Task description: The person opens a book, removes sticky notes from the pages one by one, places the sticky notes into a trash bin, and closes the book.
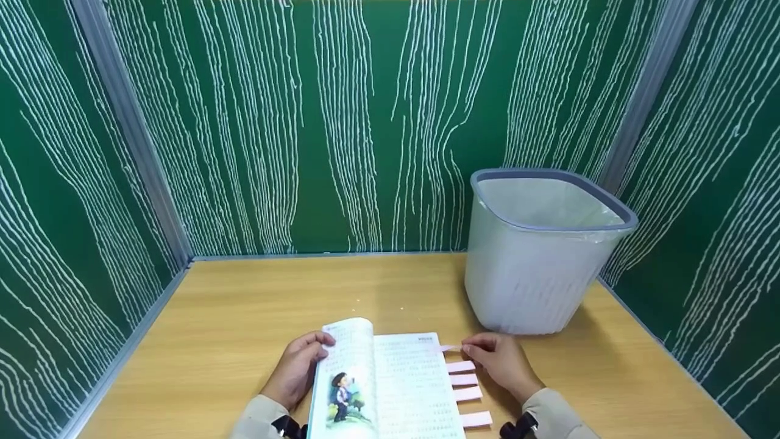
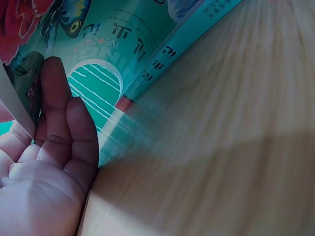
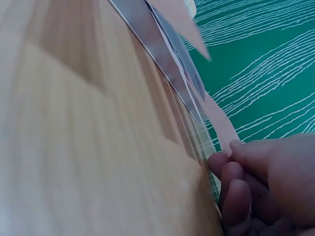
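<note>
An open book (image 1: 405,384) lies on the wooden table, its left page bearing a cartoon of a child. My left hand (image 1: 297,366) grips the book's left side, thumb on the page and fingers beneath the cover. The left wrist view shows the teal cover (image 2: 113,34) and spine, with those fingers (image 2: 56,108) curled at the edge. Pink paper strips (image 1: 467,393) stick out along the right page's edge. At the topmost strip (image 3: 220,123), my right hand (image 1: 501,363) pinches the free end between thumb and forefinger; the strip's other end is still at the book.
A white waste bin (image 1: 530,268) with a grey rim and a clear liner stands on the table at the back right. Green panels (image 1: 341,122) with white wavy lines enclose the back and sides. Tiny white specks (image 1: 402,308) dot the table behind the book.
</note>
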`<state>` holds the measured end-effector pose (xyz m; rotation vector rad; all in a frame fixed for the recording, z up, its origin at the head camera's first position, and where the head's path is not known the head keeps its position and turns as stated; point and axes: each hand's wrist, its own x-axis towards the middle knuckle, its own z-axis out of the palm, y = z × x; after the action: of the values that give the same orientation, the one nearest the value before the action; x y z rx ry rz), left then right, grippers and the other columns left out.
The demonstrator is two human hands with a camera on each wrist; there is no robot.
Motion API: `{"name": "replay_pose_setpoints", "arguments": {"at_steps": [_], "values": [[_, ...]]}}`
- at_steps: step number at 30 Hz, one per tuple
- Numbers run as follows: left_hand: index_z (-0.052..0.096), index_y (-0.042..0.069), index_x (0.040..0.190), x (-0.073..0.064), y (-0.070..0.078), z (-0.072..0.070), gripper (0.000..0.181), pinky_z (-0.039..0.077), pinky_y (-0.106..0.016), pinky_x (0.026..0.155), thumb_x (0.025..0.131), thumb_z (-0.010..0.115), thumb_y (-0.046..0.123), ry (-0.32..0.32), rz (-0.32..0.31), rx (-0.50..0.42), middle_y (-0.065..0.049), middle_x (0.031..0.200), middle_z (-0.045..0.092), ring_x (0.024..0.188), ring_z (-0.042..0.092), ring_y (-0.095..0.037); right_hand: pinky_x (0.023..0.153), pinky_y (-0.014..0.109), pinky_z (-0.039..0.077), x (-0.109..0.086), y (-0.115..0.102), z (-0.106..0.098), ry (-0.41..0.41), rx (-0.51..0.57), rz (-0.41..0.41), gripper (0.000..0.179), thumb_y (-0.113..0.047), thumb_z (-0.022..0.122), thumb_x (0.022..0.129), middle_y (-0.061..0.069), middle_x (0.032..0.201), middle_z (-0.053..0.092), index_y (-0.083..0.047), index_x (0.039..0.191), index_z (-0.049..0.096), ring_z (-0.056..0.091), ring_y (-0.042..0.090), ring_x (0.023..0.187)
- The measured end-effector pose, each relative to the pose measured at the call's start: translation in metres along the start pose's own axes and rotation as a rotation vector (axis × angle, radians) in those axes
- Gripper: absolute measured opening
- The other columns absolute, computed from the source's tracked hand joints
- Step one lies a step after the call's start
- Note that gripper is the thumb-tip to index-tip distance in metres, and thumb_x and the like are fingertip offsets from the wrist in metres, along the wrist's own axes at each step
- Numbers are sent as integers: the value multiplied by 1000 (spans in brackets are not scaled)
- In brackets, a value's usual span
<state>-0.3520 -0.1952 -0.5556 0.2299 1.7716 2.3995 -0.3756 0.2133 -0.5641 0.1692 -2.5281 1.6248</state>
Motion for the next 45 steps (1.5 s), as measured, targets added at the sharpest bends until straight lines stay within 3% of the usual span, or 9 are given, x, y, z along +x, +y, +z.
{"name": "replay_pose_setpoints", "arguments": {"at_steps": [12,27,45], "values": [[62,3,102,-1,0,1,22,57,-30,86,86,50,-5,9,-9,-10,-8,111,58,99,64,-18,66,21,52,-2,-4,0,-4,10,-4,8,-14,78,91,7,85,77,-7,91,78,64,11,73],[61,3,104,-1,5,2,20,57,-31,88,89,49,-4,-36,1,-5,-9,115,57,102,64,-19,65,21,51,-2,-3,-4,-12,3,-19,9,-16,79,91,6,83,76,-7,92,78,63,10,71],[63,2,102,-1,2,2,22,56,-31,89,86,50,-4,24,-12,15,-10,117,56,103,62,-20,58,22,48,-5,-3,-2,-12,38,8,12,-17,79,91,7,83,75,-5,93,78,60,10,67]]}}
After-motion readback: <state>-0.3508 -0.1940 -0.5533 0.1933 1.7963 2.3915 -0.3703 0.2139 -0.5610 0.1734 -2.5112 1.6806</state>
